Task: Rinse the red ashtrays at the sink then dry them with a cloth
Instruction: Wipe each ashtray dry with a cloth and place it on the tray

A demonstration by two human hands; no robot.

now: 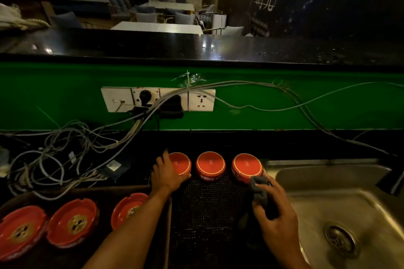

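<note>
Three red ashtrays stand upside down in a row at lower centre of the frame: the left one (pixel 180 163), the middle one (pixel 210 165) and the right one (pixel 246 167). Three more, upright with patterned centres, lie at lower left: (pixel 20 232), (pixel 73 223), (pixel 129 208). A dark grey cloth (pixel 260 192) is bunched just below the right inverted ashtray, and the steel sink (pixel 341 207) fills the lower right.

The dark, glossy stone worktop (pixel 218 140) carries a black perforated rubber mat (pixel 205 203) with three upturned round red ashtrays (pixel 210 165) in a row. Left of the mat lies a dark brown tray (pixel 102 247) holding three more red ashtrays (pixel 73 223), upright. A tangle of grey cables (pixel 54 159) sprawls far left. A stainless-steel sink (pixel 349 203) is set in at the right.
</note>
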